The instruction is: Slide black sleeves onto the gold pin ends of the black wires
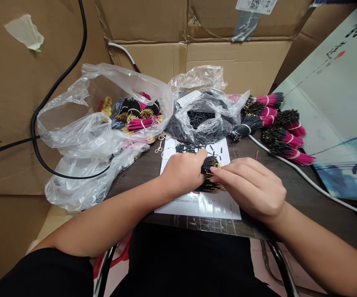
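Observation:
My left hand (183, 171) is wrapped round a bundle of thin black wires (208, 164) whose gold tips point to the right. At those tips my right hand (252, 185) has its thumb and fingers pinched together; whatever is between them is too small to make out. Just under the held bundle, more black wires with gold ends (211, 186) lie on a white printed sheet (197, 208). Small black tubes (191, 147) are scattered on the sheet's far part, beyond my left hand.
An opened clear bag (198, 117) full of black tubes stands behind the sheet. To the left, a large plastic bag (82, 136) contains tied wire bundles. Pink and black bundles (290, 140) lie at right by a white cable (314, 167). Cardboard (147, 57) walls the back.

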`<state>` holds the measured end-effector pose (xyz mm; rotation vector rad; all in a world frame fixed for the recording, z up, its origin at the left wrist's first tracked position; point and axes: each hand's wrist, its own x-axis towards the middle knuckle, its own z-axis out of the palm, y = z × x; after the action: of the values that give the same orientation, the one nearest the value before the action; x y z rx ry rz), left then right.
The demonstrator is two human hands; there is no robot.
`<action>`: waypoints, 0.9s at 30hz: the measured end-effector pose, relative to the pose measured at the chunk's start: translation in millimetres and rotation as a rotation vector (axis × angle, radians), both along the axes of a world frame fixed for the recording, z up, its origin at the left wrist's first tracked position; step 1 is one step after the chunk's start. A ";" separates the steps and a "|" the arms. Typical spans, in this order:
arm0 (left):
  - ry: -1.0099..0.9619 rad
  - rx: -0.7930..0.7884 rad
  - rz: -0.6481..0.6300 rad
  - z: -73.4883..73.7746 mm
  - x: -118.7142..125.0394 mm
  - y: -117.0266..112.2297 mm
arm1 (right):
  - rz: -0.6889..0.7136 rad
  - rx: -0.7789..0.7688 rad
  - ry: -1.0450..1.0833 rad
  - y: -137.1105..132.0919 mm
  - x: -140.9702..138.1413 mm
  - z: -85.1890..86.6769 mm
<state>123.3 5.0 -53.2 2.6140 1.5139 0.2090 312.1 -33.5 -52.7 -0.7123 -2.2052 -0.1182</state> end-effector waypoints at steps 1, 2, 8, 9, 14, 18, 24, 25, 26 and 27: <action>-0.010 -0.012 0.001 0.3 -0.1 0.3 | -0.001 -0.007 0.017 0.0 0.1 0.5; -0.021 -0.022 0.004 0.6 -0.2 0.8 | 0.001 -0.013 0.035 -0.1 0.3 0.9; -0.095 -0.059 0.006 2.3 -1.8 3.3 | 0.008 -0.030 0.057 1.0 0.6 2.8; -0.114 -0.072 -0.003 2.4 -2.0 3.3 | 0.011 -0.040 0.057 1.2 0.4 3.4; -0.294 -0.188 -0.110 1.4 -0.2 -0.1 | 0.004 -0.128 0.261 0.1 -5.7 6.2; -0.383 -0.224 -0.200 -1.3 3.2 -5.0 | -0.026 -0.085 0.559 -1.7 -15.7 3.0; -0.385 -0.179 -0.218 -2.6 4.5 -8.9 | -0.038 -0.063 0.602 -2.7 -20.9 -1.3; -0.383 -0.174 -0.217 -2.2 4.4 -9.0 | -0.031 -0.073 0.598 -2.8 -20.9 -1.7; -0.379 -0.173 -0.215 -1.8 4.2 -9.0 | -0.021 -0.087 0.595 -3.0 -21.0 -2.1; -0.372 -0.171 -0.213 -1.4 4.1 -9.0 | -0.011 -0.099 0.592 -3.2 -21.1 -2.6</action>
<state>127.4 -4.1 -54.7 2.4079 1.0750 0.4897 291.0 -36.7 -55.3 -0.7047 -1.6470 0.1789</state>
